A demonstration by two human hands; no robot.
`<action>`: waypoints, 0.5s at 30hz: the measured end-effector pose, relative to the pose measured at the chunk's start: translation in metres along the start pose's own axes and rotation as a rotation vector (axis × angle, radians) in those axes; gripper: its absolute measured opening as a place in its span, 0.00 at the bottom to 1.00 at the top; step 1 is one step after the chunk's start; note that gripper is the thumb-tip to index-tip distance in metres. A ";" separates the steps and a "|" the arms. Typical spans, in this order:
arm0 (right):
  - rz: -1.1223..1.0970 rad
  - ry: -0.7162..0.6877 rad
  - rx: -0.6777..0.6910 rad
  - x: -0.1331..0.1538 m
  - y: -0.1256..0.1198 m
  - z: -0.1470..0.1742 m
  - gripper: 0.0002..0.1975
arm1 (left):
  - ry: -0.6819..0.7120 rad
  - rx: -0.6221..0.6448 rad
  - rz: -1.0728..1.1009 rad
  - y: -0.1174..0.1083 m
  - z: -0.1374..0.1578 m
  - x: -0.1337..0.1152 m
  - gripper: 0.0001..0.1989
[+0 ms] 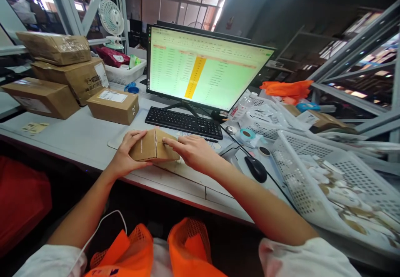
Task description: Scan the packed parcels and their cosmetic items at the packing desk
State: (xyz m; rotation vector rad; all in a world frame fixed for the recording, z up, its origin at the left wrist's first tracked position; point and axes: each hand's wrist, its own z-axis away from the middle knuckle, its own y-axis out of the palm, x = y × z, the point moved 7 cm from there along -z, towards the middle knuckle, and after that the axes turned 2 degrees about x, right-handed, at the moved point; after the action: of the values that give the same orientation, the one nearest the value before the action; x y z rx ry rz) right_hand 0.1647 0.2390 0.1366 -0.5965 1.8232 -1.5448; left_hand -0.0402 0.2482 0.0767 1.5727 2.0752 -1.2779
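A small brown cardboard box [144, 148] stands tilted at the front of the white desk. My left hand [126, 154] is wrapped round its left end, thumb below and fingers over the top. On the box's right face, my right hand [190, 150] has its index fingertip against the cardboard near a seam, its other fingers curled in. A tiny dark spot shows at that fingertip; whether it is a held tool or a gap in the cardboard is too small to tell. Behind the box lies a black keyboard [184, 123], below a lit monitor [203, 68] showing a spreadsheet.
Several closed boxes [114, 106] stand at the left. A black mouse [255, 168], a tape roll [246, 134] and a white basket [290, 181] of small packets are at the right. A white cable [108, 215] hangs by my left arm.
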 end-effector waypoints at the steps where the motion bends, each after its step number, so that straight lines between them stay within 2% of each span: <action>1: -0.001 0.020 0.045 -0.004 0.007 0.001 0.29 | -0.008 -0.005 0.016 -0.001 0.000 0.004 0.46; 4: 0.023 0.141 0.212 -0.028 0.040 0.013 0.29 | -0.061 -0.023 0.077 -0.005 0.001 0.025 0.46; 6: 0.038 0.263 0.361 -0.048 0.070 0.032 0.26 | -0.131 -0.044 0.146 -0.007 0.007 0.048 0.48; 8: 0.020 0.378 0.439 -0.063 0.096 0.054 0.23 | -0.212 -0.035 0.225 -0.006 0.015 0.073 0.51; 10: -0.025 0.436 0.371 -0.069 0.113 0.070 0.22 | -0.292 0.039 0.250 0.000 0.023 0.093 0.52; 12: -0.057 0.457 0.229 -0.066 0.123 0.080 0.23 | -0.329 0.151 0.184 0.008 0.028 0.098 0.53; 13: -0.069 0.463 0.173 -0.064 0.126 0.084 0.23 | -0.319 0.177 0.134 0.009 0.028 0.094 0.53; 15: -0.101 0.486 0.107 -0.060 0.132 0.089 0.23 | -0.226 0.130 0.027 0.006 0.022 0.072 0.55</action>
State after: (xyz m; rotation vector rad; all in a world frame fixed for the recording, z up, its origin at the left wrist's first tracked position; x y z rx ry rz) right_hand 0.2804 0.2478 0.0127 -0.2787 2.0632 -1.9712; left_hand -0.0702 0.2799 0.0146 1.4256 1.8612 -1.5298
